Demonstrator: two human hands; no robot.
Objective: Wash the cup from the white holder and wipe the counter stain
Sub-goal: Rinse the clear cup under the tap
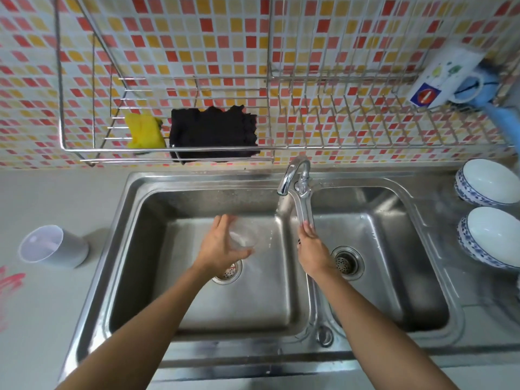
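- The clear cup (244,235) is faint and blurred; its rim and base are hard to trace, and the left hand (222,243) covers its near side.
- The left drain (229,273) is partly hidden under that hand.
- The pink stain (9,282) is cut off by the left edge.
- The lower bowl (491,236) runs past the right edge.
- The blue cloth (503,116) is cut off at the right.
- Both forearms leave the bottom edge.
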